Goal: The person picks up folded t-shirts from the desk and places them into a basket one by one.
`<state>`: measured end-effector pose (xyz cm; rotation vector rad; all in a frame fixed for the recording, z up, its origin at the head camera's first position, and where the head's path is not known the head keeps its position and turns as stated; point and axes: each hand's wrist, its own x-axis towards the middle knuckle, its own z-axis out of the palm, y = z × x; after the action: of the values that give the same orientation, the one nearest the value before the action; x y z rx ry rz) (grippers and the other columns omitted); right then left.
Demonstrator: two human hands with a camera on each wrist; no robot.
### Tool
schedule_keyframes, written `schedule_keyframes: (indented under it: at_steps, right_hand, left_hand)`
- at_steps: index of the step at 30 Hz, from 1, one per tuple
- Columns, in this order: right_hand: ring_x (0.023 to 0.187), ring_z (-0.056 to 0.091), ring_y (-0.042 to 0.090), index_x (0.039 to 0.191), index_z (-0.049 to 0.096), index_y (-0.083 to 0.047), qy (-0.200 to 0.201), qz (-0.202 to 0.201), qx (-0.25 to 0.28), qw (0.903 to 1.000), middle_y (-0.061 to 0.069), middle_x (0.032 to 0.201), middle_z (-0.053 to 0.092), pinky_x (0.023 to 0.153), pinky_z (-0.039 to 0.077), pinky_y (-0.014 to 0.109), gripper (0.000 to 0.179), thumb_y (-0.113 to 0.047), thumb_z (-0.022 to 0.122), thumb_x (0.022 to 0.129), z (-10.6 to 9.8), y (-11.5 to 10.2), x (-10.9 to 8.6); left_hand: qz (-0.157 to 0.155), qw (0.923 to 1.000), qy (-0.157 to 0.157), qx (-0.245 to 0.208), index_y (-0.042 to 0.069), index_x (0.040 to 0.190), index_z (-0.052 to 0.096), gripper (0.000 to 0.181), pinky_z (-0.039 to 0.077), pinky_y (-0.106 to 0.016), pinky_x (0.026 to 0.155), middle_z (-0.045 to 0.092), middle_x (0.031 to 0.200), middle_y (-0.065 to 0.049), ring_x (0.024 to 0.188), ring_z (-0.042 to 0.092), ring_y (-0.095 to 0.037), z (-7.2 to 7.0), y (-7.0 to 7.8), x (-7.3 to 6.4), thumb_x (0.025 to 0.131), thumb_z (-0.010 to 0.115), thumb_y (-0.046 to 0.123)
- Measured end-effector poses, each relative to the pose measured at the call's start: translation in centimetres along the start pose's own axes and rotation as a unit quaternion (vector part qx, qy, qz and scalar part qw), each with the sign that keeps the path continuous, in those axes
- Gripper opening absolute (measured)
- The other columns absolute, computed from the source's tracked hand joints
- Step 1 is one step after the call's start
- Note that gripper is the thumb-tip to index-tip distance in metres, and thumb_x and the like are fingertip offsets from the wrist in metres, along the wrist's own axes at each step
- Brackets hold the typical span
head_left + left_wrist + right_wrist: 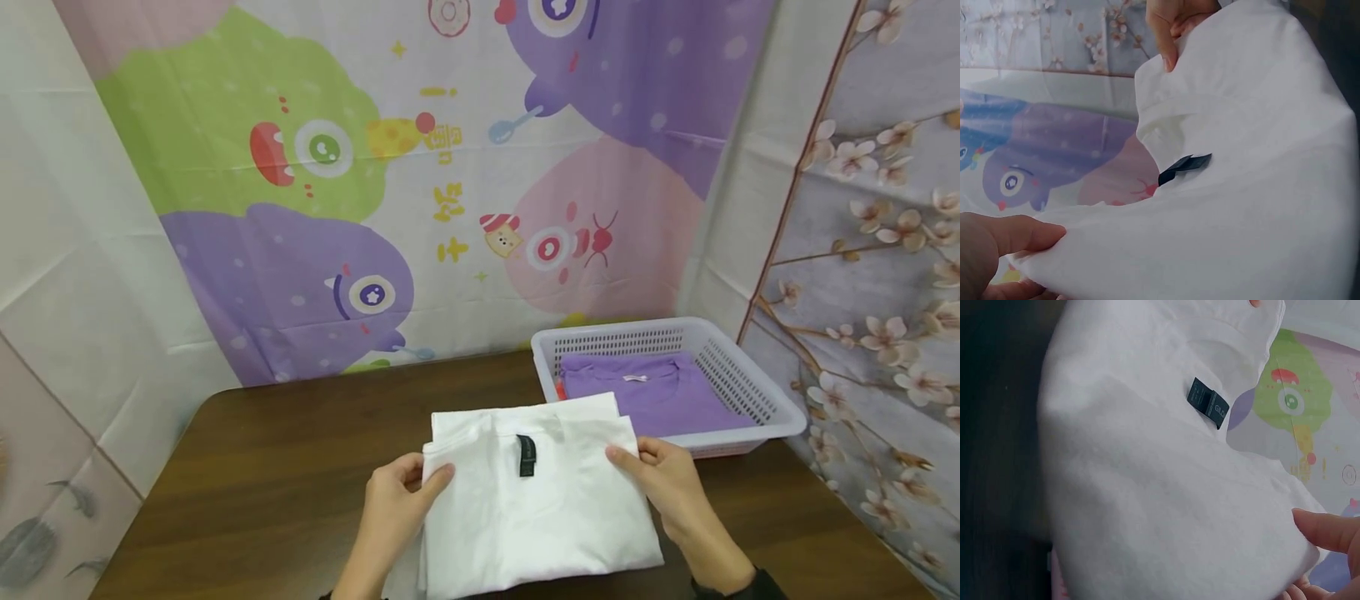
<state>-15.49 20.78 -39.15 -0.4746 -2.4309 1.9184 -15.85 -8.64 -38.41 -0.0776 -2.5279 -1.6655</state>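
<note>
A folded white T-shirt point(562, 517) with a black neck label point(527, 456) is held up between both hands above the table's front. My left hand point(397, 496) pinches its upper left corner, thumb on the front and fingers behind the cloth. At the opposite corner my right hand point(667, 483) pinches the fabric the same way. In the left wrist view the T-shirt point(1241, 231) fills most of the picture, with the label point(1184, 167) at its collar. The right wrist view shows the right thumb pressed on the cloth edge, the fingers partly hidden beneath.
A white perforated plastic basket point(780, 408) stands at the table's back right, holding a folded purple T-shirt point(652, 396) and a bit of something red. The brown wooden table point(285, 483) reaches to a cartoon-printed curtain point(465, 308) behind. A floral curtain point(870, 275) hangs at right.
</note>
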Motion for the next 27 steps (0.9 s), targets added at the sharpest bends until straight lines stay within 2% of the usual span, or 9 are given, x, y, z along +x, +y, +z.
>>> schedule_keyframes:
  at_steps: [11,19,27]
  right_hand:
    - [0.067,0.061,0.002,0.124,0.052,0.012,0.009,0.0,-0.003,1.0,-0.012,0.075,0.067,0.062,0.053,0.021,0.051,-0.023,0.066,0.09,-2.5,-0.3,0.2]
    - [0.068,0.058,-0.002,0.125,0.052,0.01,0.027,-0.014,-0.034,0.999,-0.018,0.072,0.064,0.063,0.052,0.019,0.053,-0.028,0.066,0.091,-4.5,-1.2,0.6]
    - [0.068,0.058,-0.004,0.129,0.049,0.012,0.039,-0.014,-0.05,0.9979,-0.023,0.072,0.063,0.064,0.052,0.019,0.059,-0.031,0.065,0.091,-6.8,-0.9,1.2]
  left_hand:
    - [0.041,0.9987,-0.015,-0.026,-0.006,0.094,0.069,0.024,0.05,-0.015,0.061,0.075,0.087,-0.018,0.075,0.069,-0.014,2.4,1.0,0.7,0.084,0.072,0.016]
    - [0.047,0.9979,-0.025,-0.036,-0.006,0.089,0.067,0.019,0.049,-0.015,0.059,0.074,0.084,-0.019,0.072,0.066,-0.012,4.0,1.9,1.5,0.083,0.071,0.012]
    - [0.072,0.9953,-0.042,-0.049,-0.007,0.087,0.065,0.021,0.047,-0.015,0.057,0.073,0.082,-0.02,0.068,0.063,-0.009,5.4,2.7,1.6,0.083,0.071,0.012]
